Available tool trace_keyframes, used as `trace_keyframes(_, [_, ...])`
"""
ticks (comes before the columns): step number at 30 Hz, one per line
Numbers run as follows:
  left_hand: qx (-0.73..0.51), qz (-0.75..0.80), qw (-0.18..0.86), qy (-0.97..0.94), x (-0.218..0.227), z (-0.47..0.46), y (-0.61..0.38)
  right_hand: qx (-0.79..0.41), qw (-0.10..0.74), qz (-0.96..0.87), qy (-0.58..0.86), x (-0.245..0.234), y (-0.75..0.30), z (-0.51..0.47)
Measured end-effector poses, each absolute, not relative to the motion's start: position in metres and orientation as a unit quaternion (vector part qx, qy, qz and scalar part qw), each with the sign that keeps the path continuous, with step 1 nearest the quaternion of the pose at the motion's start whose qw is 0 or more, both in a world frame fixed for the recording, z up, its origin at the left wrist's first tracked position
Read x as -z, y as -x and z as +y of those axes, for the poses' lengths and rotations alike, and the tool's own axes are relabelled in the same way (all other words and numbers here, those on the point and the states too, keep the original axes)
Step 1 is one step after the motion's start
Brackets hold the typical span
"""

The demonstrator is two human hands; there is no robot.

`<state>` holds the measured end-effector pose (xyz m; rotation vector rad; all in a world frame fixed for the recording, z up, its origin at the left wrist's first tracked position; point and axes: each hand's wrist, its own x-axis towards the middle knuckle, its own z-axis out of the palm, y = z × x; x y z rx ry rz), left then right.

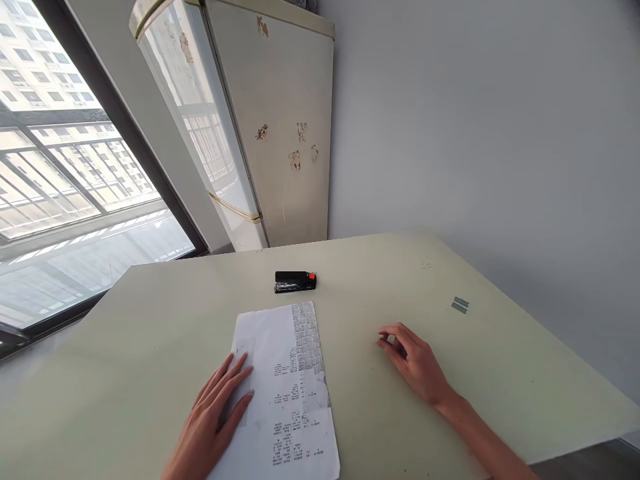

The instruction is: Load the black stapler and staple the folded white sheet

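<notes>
My left hand (215, 407) lies flat with fingers spread on the left side of a white sheet of paper (270, 340). Printed text covers part of the sheet, and a grey patterned block runs down its upper right edge. A faint pale rectangle shows under the fingers. To the right of the paper, my right hand (415, 363) rests on the table, loosely curled, thumb and index tips close together; I see nothing between them. Beyond the paper's far edge sits a black stapler (295, 281) with an orange-red part at its right end.
Two grey staple strips (461, 305) lie on the right of the pale table (170, 320). Several tiny loose staples (426, 266) are farther back. Behind the table stand a worn white refrigerator (285, 87) and a grey wall (475, 120); a window (60, 147) is at left.
</notes>
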<state>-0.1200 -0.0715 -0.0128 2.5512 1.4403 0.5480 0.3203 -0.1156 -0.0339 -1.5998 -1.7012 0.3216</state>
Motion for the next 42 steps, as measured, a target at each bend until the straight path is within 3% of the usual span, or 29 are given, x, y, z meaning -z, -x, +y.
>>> trace_keyframes(12, [-0.257,0.49,0.07,-0.83,-0.003,-0.087,0.098,-0.208,0.406,-0.738,0.497,-0.003,-0.257,-0.126])
trace_keyframes(20, [-0.243,0.491,0.515,-0.66,-0.052,-0.114,0.004,-0.175,0.402,-0.798,0.413,-0.042,-0.225,-0.135])
trace_keyframes(29, [-0.34,0.356,0.828,-0.268,-0.06,-0.111,-0.034,-0.168,0.386,-0.807,0.414,-0.051,-0.224,-0.139])
trace_keyframes(33, [-0.339,0.343,0.868,-0.12,-0.056,-0.105,-0.049,-0.141,0.364,-0.82,0.418,-0.057,-0.218,-0.135])
trace_keyframes(37, [-0.36,0.403,0.841,0.017,-0.058,-0.102,-0.058,-0.123,0.369,-0.839,0.38,-0.065,-0.219,-0.135])
trace_keyframes(42, [-0.402,0.377,0.832,0.064,-0.056,-0.098,-0.047,-0.136,0.396,-0.787,0.453,-0.066,-0.254,-0.148])
